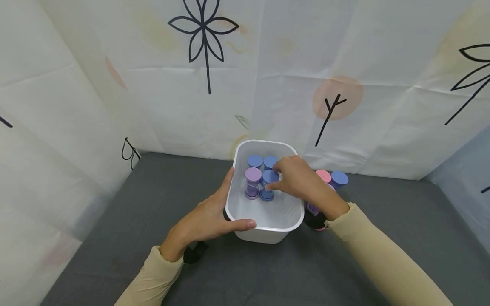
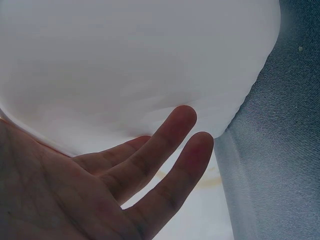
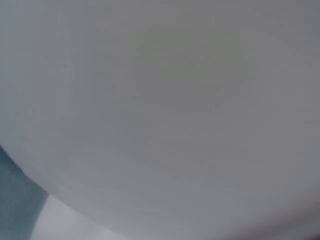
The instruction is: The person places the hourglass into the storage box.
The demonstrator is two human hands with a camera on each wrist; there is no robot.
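Note:
In the head view, a white plastic bin (image 1: 268,237) stands on the dark cloth. Inside it are a purple-capped cylinder (image 1: 253,175) with purple at both ends, a blue-capped cylinder (image 1: 270,176) beside it, and two more blue caps (image 1: 254,161) behind. My right hand (image 1: 296,178) reaches in over the right rim and pinches the nearer blue-capped cylinder between thumb and fingers. My left hand (image 1: 208,216) lies along the bin's left side, thumb over the front rim. Its fairly straight fingers (image 2: 175,125) rest against the outer wall in the left wrist view.
Right of the bin, partly behind my right forearm, stand more capped cylinders with a pink cap (image 1: 323,176), a blue cap (image 1: 339,178) and purple parts (image 1: 312,208). A patterned white curtain (image 1: 279,97) hangs behind the table (image 1: 153,191). Blurred white fills most of the right wrist view.

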